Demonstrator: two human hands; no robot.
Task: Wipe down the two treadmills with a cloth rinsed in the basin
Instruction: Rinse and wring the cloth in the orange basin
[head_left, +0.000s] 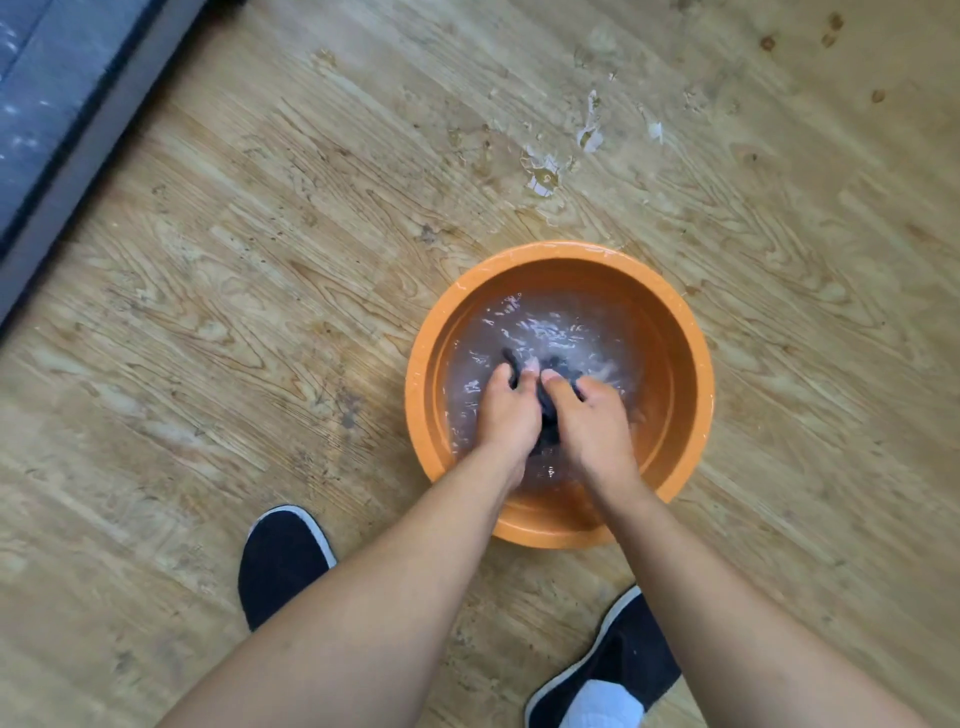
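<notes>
Head cam, looking straight down: orange basin (693, 364) sits on worn wood-grain floor (260, 312), holding rippled water (561, 332). Both hands are in the water near the basin's middle, side by side. L hand (506, 415) and R hand (595, 421) each have fingers curled round a dark cloth (549, 421), which is bunched btwn them w/ the thumbs pressing on top. The cloth is mostly under the surface, w/ dark bits poking out past the fingertips. Bare forearms reach in from the bottom edge. Black shoe (283, 561) is left of the basin; a second black shoe (623, 660) w/ white sock (602, 704) is lower right. White peeled patches (543, 171) mark the floor beyond the basin. Grey-blue slab (47, 104) w/ dark edge is at top left; can't tell what it is.
</notes>
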